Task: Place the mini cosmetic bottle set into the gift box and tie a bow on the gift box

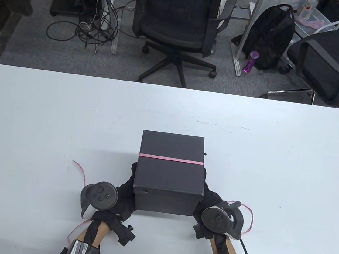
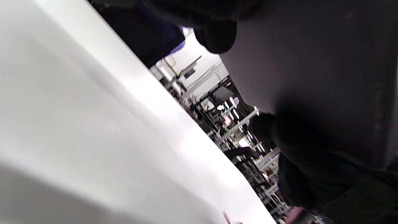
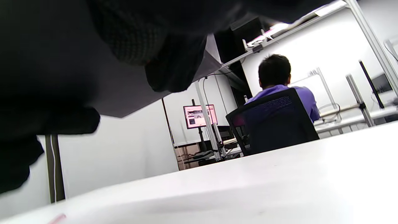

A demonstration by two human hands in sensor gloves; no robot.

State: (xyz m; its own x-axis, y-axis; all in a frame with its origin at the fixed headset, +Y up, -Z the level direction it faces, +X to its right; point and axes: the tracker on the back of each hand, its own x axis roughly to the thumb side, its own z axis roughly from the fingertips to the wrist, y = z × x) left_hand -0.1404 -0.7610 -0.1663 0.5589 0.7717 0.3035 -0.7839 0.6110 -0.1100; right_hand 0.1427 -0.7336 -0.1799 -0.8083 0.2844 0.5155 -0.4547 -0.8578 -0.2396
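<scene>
gift box (image 1: 170, 176) on table (image 1: 35, 124), ribbon (image 1: 170, 159) across its lid, left hand (image 1: 123, 193) and right hand (image 1: 209, 203) flanking it

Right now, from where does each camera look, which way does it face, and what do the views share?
Table view: sits above, looks down at the white table; both forearms show, the left hand and right hand at the sides of the black gift box crossed by a pink ribbon.
Left wrist view: sits low and tilted, looks along the table; gloved fingers lie on the box wall.
Right wrist view: sits low, faces the room across the table; gloved fingers lie against the box.
Shared: box and table in all three.
</scene>
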